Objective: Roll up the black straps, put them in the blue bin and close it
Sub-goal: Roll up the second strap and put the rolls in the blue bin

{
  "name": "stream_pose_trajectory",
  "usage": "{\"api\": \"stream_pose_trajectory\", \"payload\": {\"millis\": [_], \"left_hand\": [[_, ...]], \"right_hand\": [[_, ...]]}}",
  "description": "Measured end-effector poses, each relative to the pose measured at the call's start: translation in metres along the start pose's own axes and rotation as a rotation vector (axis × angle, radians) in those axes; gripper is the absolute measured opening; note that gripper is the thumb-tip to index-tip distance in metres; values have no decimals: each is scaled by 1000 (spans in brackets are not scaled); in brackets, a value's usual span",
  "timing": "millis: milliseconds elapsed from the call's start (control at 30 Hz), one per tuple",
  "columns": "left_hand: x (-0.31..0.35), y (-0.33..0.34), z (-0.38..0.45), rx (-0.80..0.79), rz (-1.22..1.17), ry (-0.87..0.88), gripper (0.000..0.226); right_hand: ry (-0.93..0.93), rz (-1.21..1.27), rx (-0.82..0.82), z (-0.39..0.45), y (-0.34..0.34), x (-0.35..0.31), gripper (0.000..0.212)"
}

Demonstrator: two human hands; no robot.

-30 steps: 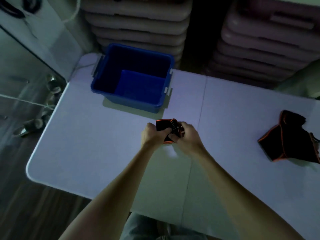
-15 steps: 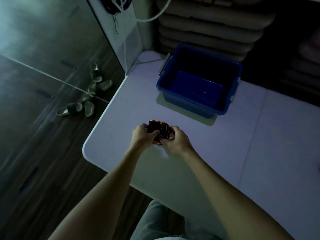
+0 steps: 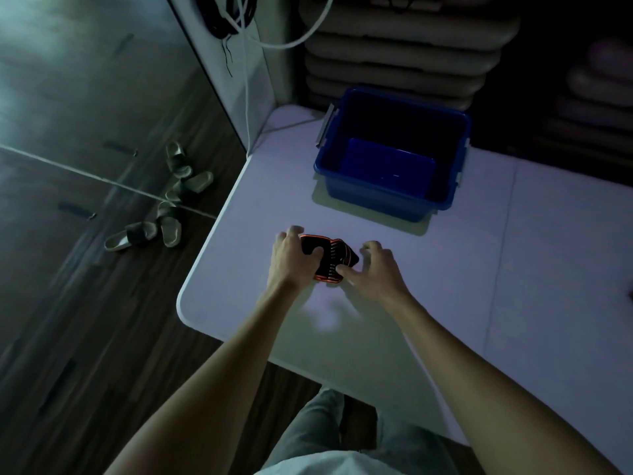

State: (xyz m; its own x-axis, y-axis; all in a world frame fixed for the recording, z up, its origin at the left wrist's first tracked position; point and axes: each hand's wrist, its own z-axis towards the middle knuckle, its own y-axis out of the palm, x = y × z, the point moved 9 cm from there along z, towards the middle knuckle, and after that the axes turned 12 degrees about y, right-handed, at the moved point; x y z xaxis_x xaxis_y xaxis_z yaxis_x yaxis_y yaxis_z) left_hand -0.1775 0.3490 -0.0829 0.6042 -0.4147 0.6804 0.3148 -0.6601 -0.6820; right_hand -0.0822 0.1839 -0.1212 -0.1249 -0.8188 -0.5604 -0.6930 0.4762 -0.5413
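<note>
Over the counter [image 3: 260, 200], short of the open blue bin [image 3: 390, 197], the left hand [image 3: 291, 260] grips the rolled strap [image 3: 330, 258], light, soft, apt to unroll unless clasped around its coils, while the right hand [image 3: 375, 269] stays spread, thumb touching.

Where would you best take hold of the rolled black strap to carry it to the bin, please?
Probably across the rolled strap's curved sides from above, pinching the coil shut as the left hand does; gripping its loose end would likely let it unroll.

L hand [image 3: 294, 260] clamped on rolled black strap w/ orange edging [image 3: 329, 258], thumb on top. R hand [image 3: 375, 267] fingers spread, thumb tip touching roll. Both forearms extended.
</note>
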Motion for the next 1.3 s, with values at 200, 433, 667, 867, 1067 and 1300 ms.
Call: {"api": "stream_pose_trajectory", "payload": {"millis": [200,433,667,867,1067,1300], "left_hand": [[92,31,-21,-18,-67,311,18],[213,159,-40,-386,-65,479,5],[334,303,-79,-638,16,561,11],[403,421,-97,-704,120,543,27],[434,494,-103,-702,135,512,40],[487,512,-123,-708,324,972,78]], "right_hand": [[-26,84,138,-30,-75,30,53],[14,249,447,-72,-222,137,15],[65,285,715,-100,-367,282,12],[254,10,773,-90,-458,388,46],[262,-330,508,-43,-469,434,45],[-32,-44,481,-37,-497,412,26]]}}
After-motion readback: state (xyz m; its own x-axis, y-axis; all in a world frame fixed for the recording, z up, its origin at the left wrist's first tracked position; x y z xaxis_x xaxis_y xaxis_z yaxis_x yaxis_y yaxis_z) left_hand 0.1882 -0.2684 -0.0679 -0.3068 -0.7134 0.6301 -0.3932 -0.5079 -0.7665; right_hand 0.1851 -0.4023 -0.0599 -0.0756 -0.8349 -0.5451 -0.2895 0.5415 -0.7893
